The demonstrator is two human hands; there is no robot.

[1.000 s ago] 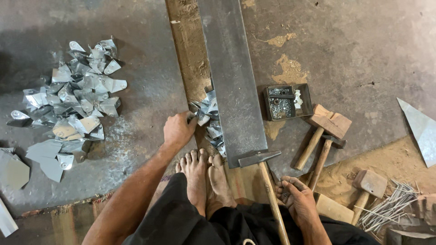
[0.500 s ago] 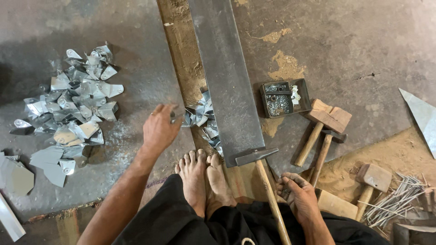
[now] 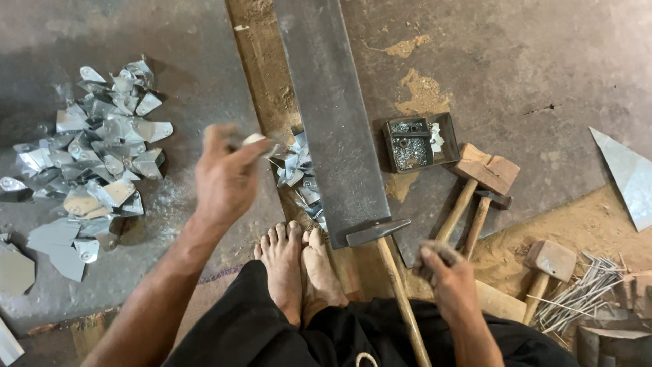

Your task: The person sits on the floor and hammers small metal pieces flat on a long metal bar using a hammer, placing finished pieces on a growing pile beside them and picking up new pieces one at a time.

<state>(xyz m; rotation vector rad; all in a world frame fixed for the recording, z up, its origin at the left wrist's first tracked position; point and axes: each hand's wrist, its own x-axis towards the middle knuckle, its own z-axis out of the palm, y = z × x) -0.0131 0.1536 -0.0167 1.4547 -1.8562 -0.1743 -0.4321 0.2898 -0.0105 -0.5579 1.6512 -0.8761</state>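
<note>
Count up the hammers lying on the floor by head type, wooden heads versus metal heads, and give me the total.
Wooden-headed mallets with wooden handles: 2
Dark metal-headed hammers with wooden handles: 2
Total: 4

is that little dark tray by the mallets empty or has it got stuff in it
Not empty. The small dark tray lies open beside the wooden mallet, with small grey metal bits piled in its compartments; what they are is too small to tell.
</note>
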